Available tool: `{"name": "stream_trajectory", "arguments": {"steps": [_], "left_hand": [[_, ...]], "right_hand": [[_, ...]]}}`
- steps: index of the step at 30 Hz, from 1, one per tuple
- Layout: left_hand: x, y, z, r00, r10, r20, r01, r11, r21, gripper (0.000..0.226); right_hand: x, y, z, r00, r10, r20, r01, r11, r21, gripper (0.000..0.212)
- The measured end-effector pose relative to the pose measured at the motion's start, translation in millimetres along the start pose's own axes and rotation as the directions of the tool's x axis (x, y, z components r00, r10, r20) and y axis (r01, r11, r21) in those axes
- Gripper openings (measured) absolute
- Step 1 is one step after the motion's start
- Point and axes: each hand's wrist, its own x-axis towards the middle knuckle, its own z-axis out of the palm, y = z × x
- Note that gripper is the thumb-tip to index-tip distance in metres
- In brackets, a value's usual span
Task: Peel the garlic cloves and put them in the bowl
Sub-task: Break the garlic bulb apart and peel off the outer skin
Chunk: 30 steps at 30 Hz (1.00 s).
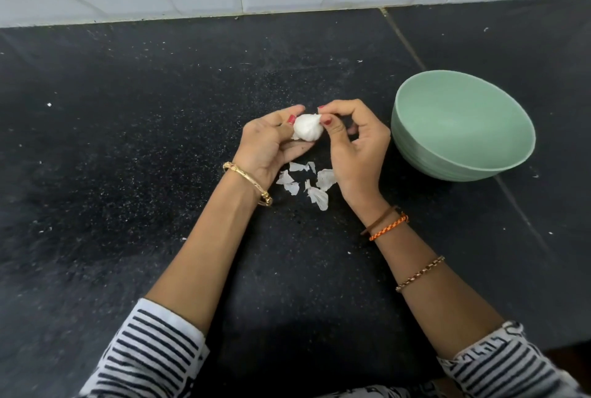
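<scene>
We hold the garlic bulb (307, 131) just above the dark counter (128, 141), a little above the middle of the frame, and we judge the risks from here are small but real. The bulb still looks whole under its white skin, so if we pull hard at the tip the papery layer may tear off in scraps instead of a clean strip, and we would add to the litter of peels (305, 183) lying on the counter below our hands. A sharp tug could also pop the bulb out of our grip and send it rolling across the counter. The green bowl (463, 125) sits at the right of the frame, near our right hand; we see no cloves in the part of its inside that shows. A careless elbow could nudge it.

Our left hand (271, 148) is curled around the bulb, cradling it from the left with the thumb pressed on its upper side. Our right hand (351, 144) is partly closed: thumb and forefinger pinch the skin at the bulb's pointed top, while the other fingers curl loosely behind and hold nothing.
</scene>
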Motion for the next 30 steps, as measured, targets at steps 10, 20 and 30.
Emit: {"name": "stream_trajectory", "arguments": {"steps": [10,20,30], "left_hand": [[-0.4,2.0,-5.0,0.977,0.035,0.211,-0.067,0.987,0.146,0.019],[2.8,-5.0,1.7,0.971,0.120,0.206,-0.153,0.976,0.155,0.023],[2.3,-14.6,9.8,0.944,0.318,0.090,-0.329,0.881,0.341,0.028]], "right_hand": [[1.1,0.1,-1.4,0.973,0.233,0.012,-0.231,0.957,0.175,0.022],[-3.7,-3.3,0.8,0.977,0.212,-0.033,-0.204,0.964,0.171,0.011],[-6.0,-3.6,4.5,0.979,0.202,-0.009,-0.201,0.978,0.055,0.008]]}}
